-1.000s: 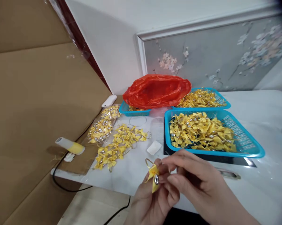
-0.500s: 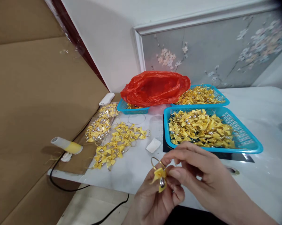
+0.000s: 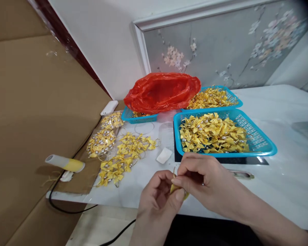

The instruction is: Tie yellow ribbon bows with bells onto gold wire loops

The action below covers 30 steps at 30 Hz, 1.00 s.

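Over the table's front edge, both hands meet on one small yellow ribbon bow (image 3: 173, 188) with a thin gold loop rising from it. My left hand (image 3: 157, 201) pinches it from below, thumb laid across its lower part. From the right, my right hand (image 3: 203, 179) grips its upper part between thumb and curled fingers. Most of the bow, silver bead included, is hidden by the fingers. Just behind the hands stands a blue basket (image 3: 265, 145) heaped with similar yellow bows (image 3: 215, 133). More loose bows (image 3: 128, 153) lie spread on the table to the left.
A red plastic bag (image 3: 161, 94) sits over another blue basket (image 3: 141, 119). Bagged bows (image 3: 101, 140), a white phone-like object (image 3: 109, 107) and a white-and-yellow tube (image 3: 65, 163) are at left. A paper scrap (image 3: 164, 155) and a metal tool (image 3: 242, 174) lie near the hands.
The bow has been turned, and its silver bead is now covered. My left fingers have curled up around it and the thumb has come onto it. The view has shifted slightly right.
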Each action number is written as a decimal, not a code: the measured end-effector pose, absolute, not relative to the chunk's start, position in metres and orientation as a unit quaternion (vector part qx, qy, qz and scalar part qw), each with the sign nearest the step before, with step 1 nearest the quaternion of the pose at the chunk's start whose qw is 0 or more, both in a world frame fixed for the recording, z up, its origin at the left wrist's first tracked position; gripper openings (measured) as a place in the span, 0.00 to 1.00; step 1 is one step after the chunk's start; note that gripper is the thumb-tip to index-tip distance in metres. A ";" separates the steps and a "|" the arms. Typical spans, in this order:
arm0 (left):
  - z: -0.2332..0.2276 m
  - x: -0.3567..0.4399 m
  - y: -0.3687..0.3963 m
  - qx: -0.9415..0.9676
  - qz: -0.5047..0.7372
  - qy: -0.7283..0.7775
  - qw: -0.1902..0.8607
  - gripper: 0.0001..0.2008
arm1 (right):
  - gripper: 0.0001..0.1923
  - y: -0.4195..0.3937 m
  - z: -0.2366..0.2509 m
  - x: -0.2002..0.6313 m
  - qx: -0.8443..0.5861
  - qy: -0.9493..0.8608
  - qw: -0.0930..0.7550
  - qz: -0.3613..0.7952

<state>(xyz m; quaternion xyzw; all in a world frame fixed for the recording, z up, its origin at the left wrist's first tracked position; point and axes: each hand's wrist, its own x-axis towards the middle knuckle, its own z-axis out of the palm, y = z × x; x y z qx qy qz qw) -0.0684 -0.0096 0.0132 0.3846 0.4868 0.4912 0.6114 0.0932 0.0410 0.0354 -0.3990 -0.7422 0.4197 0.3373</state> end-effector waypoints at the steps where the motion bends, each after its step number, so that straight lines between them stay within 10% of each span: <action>1: 0.014 -0.067 -0.010 0.383 0.484 0.490 0.616 0.11 | 0.12 0.041 0.035 0.093 -0.396 -0.731 0.336 0.443; 8: 0.013 -0.060 -0.013 0.381 0.508 0.481 0.604 0.16 | 0.18 0.047 0.031 0.096 -0.367 -0.592 0.308 0.648; 30: 0.012 -0.061 -0.007 0.387 0.492 0.527 0.575 0.10 | 0.08 0.030 0.022 0.098 -0.420 -0.634 0.375 0.529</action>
